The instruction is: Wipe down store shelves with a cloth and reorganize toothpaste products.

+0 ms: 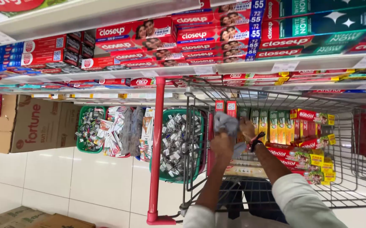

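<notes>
Both my hands reach into a wire shopping cart (pixel 352 185) with a red handle bar (pixel 157 147). My left hand (pixel 222 145) grips a crumpled grey cloth (pixel 226 123) at the cart's near corner. My right hand (pixel 247 128) is right beside it, fingers curled and touching the same cloth, with a dark band at the wrist. Red, green and yellow toothpaste boxes (pixel 305 139) are stacked in rows inside the cart, just right of my hands.
Shelves above hold rows of red toothpaste boxes (pixel 200 38) and teal ones (pixel 326 21). Green baskets (pixel 176 143) of small packets stand on the white tiled floor left of the cart. A brown cardboard carton (pixel 39 124) sits at far left.
</notes>
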